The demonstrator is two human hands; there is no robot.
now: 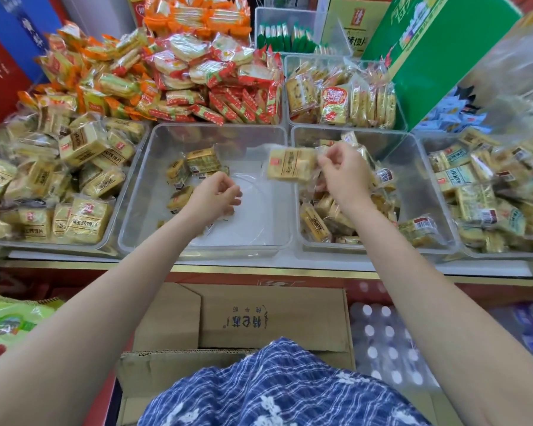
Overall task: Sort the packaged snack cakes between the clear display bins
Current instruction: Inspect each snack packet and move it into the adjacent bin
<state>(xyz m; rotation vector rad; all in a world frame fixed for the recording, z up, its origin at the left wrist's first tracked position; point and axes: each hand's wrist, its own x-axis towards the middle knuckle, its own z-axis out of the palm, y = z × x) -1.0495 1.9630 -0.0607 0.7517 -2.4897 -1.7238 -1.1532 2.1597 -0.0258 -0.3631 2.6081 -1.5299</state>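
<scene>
Cake (291, 169) hangs pinched by its wrapper edge in the right hand (343, 170), over the wall between the middle bin (136, 192) and right bin (425, 179), likely mid-transfer; left hand (216, 192) hovers loosely curled, empty, above the middle bin.

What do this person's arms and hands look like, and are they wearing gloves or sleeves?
Both forearms are bare, with no sleeves in view. The left hand and right hand wear no gloves, and no rings or watch show. The blue and white checked garment bears white flower motifs.
</scene>
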